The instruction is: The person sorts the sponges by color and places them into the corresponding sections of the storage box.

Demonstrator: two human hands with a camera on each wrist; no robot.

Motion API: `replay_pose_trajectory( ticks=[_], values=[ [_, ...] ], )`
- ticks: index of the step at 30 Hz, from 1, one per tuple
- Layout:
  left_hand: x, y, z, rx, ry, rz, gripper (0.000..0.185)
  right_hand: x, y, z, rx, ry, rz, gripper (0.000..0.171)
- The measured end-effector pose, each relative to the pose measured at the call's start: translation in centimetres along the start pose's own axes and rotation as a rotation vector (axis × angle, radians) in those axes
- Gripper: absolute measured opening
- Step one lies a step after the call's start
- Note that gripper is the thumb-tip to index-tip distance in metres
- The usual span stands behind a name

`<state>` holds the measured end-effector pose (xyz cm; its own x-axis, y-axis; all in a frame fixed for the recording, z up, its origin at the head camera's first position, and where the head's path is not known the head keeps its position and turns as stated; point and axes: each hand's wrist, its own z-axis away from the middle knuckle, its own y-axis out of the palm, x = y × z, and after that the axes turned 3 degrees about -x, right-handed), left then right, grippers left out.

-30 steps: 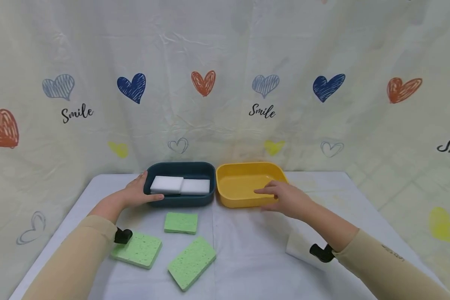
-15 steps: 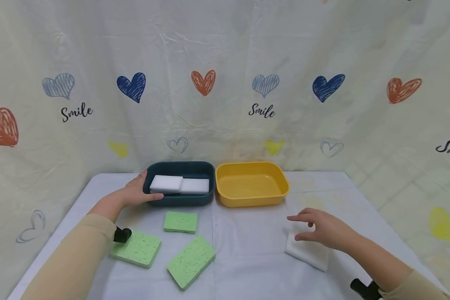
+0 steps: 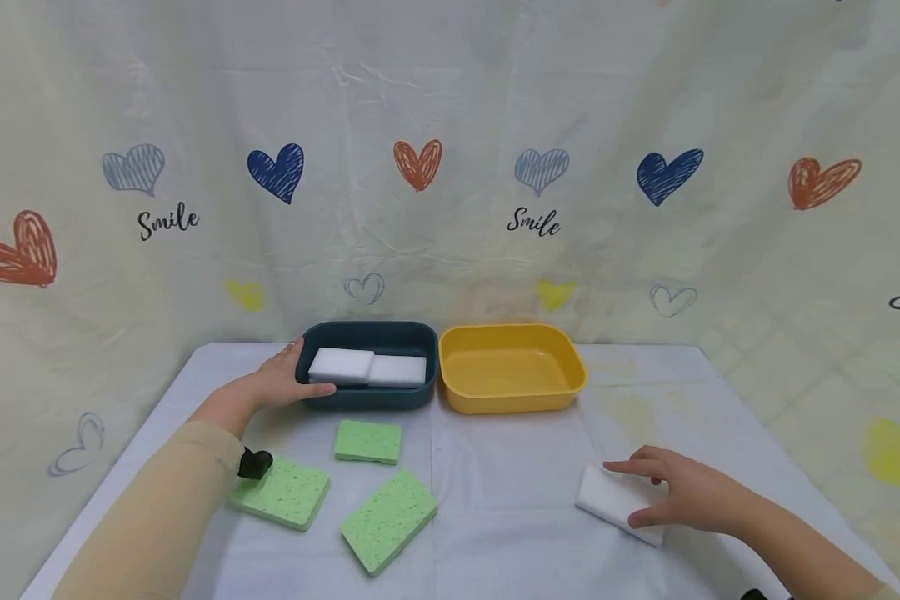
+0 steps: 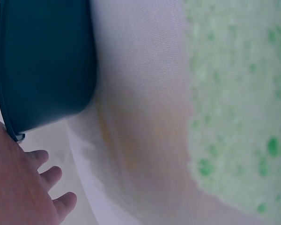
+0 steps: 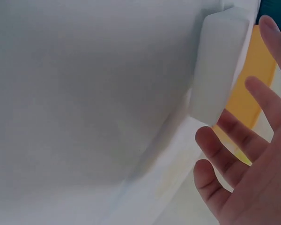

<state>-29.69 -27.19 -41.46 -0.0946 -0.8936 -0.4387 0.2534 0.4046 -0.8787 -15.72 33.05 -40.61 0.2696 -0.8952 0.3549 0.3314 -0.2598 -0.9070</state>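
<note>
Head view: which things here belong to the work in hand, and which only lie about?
In hand:
- white sponge under the right hand
- dark blue tray, held at its edge by the left hand, with two white sponges inside

Lying about:
- three green sponges on the table
- yellow tray, nothing in it

A dark blue tub (image 4: 42, 65) fills the upper left of the frame; the left hand (image 4: 18, 187) is in the lower left corner, and its palm touches the rim of the tub; three fingertips (image 4: 51, 176) stick out to the right, loosely bent; a green sponge (image 4: 239, 103) with little holes fills the right side; the white cloth on the desk (image 4: 136, 117) shows between them.
</note>
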Motion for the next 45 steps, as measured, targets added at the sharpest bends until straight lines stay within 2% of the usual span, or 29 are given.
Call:
replay_pose_trajectory(
  ticks=[11, 28, 34, 45],
  values=[
    [-0.2, 0.0, -0.1, 0.003, 0.0, -0.004, 0.13, -0.9, 0.7, 1.1, 0.049, -0.043, -0.014, 0.08],
    [0.5, 0.5, -0.3, -0.01, 0.004, 0.011, 0.131, -0.7, 0.2, 0.9, -0.058, -0.087, 0.054, 0.07],
    [0.5, 0.4, -0.3, -0.011, 0.005, 0.007, 0.131, -0.5, -0.1, 0.7, -0.118, -0.143, 0.066, 0.069],
    [0.2, 0.4, -0.2, -0.013, 0.008, 0.006, 0.13, 0.3, -1.3, -0.2, -0.125, -0.15, 0.069, 0.066]
  ],
)
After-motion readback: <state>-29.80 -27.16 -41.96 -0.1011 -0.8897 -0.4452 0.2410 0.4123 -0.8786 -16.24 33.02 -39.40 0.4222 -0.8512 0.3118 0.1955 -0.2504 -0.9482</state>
